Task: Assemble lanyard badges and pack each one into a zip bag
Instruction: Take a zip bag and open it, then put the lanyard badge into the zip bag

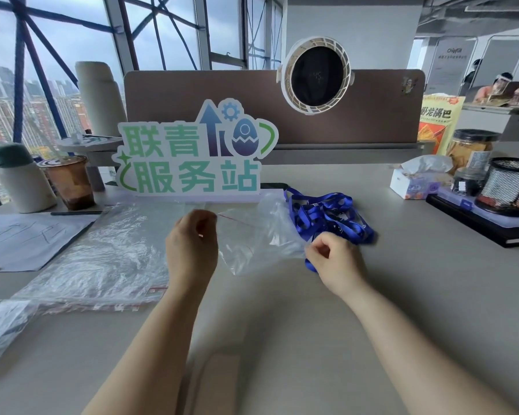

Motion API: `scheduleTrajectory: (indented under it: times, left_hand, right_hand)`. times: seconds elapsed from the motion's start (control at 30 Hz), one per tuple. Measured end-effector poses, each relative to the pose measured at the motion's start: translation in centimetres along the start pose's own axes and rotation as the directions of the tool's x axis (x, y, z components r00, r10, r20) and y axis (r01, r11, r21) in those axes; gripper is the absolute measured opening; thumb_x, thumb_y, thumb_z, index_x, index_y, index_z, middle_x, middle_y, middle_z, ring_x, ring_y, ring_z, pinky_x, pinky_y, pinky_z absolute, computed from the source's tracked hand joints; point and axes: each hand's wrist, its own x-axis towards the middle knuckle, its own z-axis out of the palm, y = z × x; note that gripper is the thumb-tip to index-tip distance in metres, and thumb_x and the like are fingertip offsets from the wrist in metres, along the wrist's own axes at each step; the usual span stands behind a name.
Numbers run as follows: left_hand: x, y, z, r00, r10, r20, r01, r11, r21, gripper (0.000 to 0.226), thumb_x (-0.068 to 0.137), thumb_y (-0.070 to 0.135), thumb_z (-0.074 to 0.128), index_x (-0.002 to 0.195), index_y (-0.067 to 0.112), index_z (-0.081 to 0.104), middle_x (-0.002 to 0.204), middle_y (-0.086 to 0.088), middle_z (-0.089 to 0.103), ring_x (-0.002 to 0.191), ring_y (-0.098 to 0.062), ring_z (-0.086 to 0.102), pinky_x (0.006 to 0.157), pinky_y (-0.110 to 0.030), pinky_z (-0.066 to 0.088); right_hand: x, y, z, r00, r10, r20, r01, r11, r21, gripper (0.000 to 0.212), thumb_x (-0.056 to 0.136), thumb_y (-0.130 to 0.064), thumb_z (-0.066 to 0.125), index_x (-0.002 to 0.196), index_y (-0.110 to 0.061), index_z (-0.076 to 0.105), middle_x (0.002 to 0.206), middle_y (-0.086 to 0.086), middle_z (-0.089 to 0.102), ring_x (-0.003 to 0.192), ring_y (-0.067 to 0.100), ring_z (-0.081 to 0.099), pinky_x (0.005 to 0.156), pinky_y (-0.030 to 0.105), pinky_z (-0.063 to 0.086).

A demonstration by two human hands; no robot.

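Clear plastic, crinkled and see-through, the zip bag point(241, 248) hangs stretched between both hands just above the table point(408, 298), near the middle of the desk. A thin red line runs along its upper edge. The left hand point(191, 245) has fingers curled inward, pinching the bag's upper left corner where the red line begins. The right hand point(333, 259) is also curled, thumb and fingertips pinching the bag's right edge. A loop of blue strap shows just under this hand, and I cannot tell whether the fingers catch it too.

Just behind the right hand, touching the bag's far side, lies a tangled heap of blue lanyards point(327, 215) with clear badge sleeves among the straps. To the left of the left hand a flat stack of bags point(102, 253) spreads over the table, its red-striped ends towards the person.

Behind the bag stands a white sign point(192, 158) with green characters. Left of it are a plastic cup point(69, 181) with brown drink and a white flask point(20, 181), with a sheet of paper point(21, 238) in front of them. At the right sit a tissue box point(414, 185) and a black mesh holder point(510, 187). A round white fan point(316, 74) hangs on the partition beyond.
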Motion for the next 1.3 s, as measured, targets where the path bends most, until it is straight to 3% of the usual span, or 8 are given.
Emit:
scheduleTrajectory:
  times: [0.13, 0.23, 0.33, 0.53, 0.8, 1.0, 1.13, 1.3]
  left_hand:
    - [-1.1, 1.0, 0.3, 0.985, 0.000, 0.171, 0.016, 0.995, -0.096, 0.022, 0.087, 0.039, 0.062, 0.107, 0.030, 0.059, 0.095, 0.013, 0.063, 0.078, -0.003, 0.062, 0.060, -0.019, 0.045]
    - [-1.4, 1.0, 0.7, 0.970, 0.023, 0.241, -0.018, 1.000, -0.025, 0.031, 0.086, 0.026, 0.064, 0.116, 0.029, 0.057, 0.092, 0.011, 0.062, 0.074, -0.003, 0.061, 0.065, -0.026, 0.047]
    - [-0.9, 0.6, 0.7, 0.994, 0.026, 0.109, -0.023, 0.999, -0.031, 0.018, 0.089, 0.015, 0.058, 0.106, 0.020, 0.061, 0.089, 0.005, 0.064, 0.071, -0.007, 0.059, 0.060, -0.016, 0.042]
    - [-0.2, 0.1, 0.4, 0.992, 0.054, -0.118, -0.068, 0.991, -0.116, 0.010, 0.091, 0.008, 0.054, 0.084, 0.014, 0.051, 0.088, -0.001, 0.057, 0.071, -0.015, 0.055, 0.057, -0.004, 0.038]
    - [-0.9, -1.7, 2.0, 0.962, 0.158, 0.221, -0.164, 0.986, 0.010, 0.033, 0.091, 0.009, 0.054, 0.123, 0.018, 0.057, 0.128, 0.001, 0.052, 0.106, -0.020, 0.056, 0.090, -0.036, 0.047]
    - [-2.2, 0.6, 1.8, 0.947, 0.264, 0.183, -0.297, 0.937, 0.184, 0.027, 0.082, 0.011, 0.065, 0.106, 0.022, 0.067, 0.124, -0.002, 0.055, 0.114, -0.027, 0.046, 0.094, -0.039, 0.039]
    - [-4.3, 2.6, 2.8, 0.800, 0.473, 0.370, -0.528, 0.847, 0.058, 0.015, 0.086, 0.021, 0.062, 0.099, 0.025, 0.068, 0.111, 0.003, 0.061, 0.101, -0.022, 0.054, 0.085, -0.032, 0.042]
    - [-7.3, 4.9, 5.7, 0.520, 0.318, 0.792, -0.668, 0.730, 0.145, 0.042, 0.098, 0.047, 0.030, 0.139, 0.038, 0.038, 0.154, 0.011, 0.027, 0.135, -0.019, 0.030, 0.109, -0.034, 0.026]
  right_hand:
    - [0.1, 0.1, 0.8, 0.999, -0.033, 0.004, 0.033, 0.996, -0.080, 0.021, 0.087, -0.036, 0.060, 0.068, -0.028, 0.053, 0.066, -0.014, 0.060, 0.067, 0.009, 0.055, 0.069, 0.028, 0.042]
    - [0.0, -0.2, 0.6, 0.994, -0.100, 0.050, 0.100, 0.995, 0.017, 0.014, 0.087, -0.035, 0.062, 0.076, -0.025, 0.063, 0.067, -0.012, 0.060, 0.064, 0.004, 0.053, 0.063, 0.017, 0.039]
    - [0.2, 0.5, -0.3, 0.994, -0.107, 0.034, 0.107, 0.994, 0.005, 0.013, 0.088, -0.034, 0.060, 0.088, -0.024, 0.069, 0.082, -0.008, 0.068, 0.080, 0.014, 0.060, 0.075, 0.031, 0.048]
    - [0.6, 2.5, -2.6, 0.978, -0.007, 0.207, 0.095, 0.903, -0.419, 0.031, 0.091, -0.034, 0.052, 0.121, -0.029, 0.058, 0.126, -0.010, 0.059, 0.119, 0.018, 0.050, 0.097, 0.030, 0.036]
    - [0.4, 2.6, -2.6, 0.991, -0.065, 0.120, 0.112, 0.888, -0.446, 0.018, 0.085, -0.044, 0.057, 0.089, -0.031, 0.068, 0.097, -0.008, 0.063, 0.096, 0.018, 0.058, 0.080, 0.027, 0.037]
    - [-0.4, 1.5, -2.9, 0.985, -0.039, 0.168, 0.112, 0.884, -0.454, 0.036, 0.069, -0.067, 0.062, 0.076, -0.034, 0.050, 0.093, -0.012, 0.056, 0.092, 0.012, 0.053, 0.084, 0.029, 0.037]
    - [-1.0, 2.3, -4.2, 0.986, -0.013, 0.167, 0.077, 0.921, -0.382, 0.013, 0.080, -0.037, 0.061, 0.073, -0.031, 0.052, 0.089, -0.010, 0.055, 0.088, 0.018, 0.057, 0.072, 0.027, 0.033]
    - [-1.8, 4.1, -7.7, 0.998, 0.056, 0.013, -0.047, 0.926, -0.374, 0.010, 0.079, -0.030, 0.061, 0.074, -0.024, 0.056, 0.080, -0.009, 0.059, 0.079, 0.018, 0.055, 0.067, 0.025, 0.032]
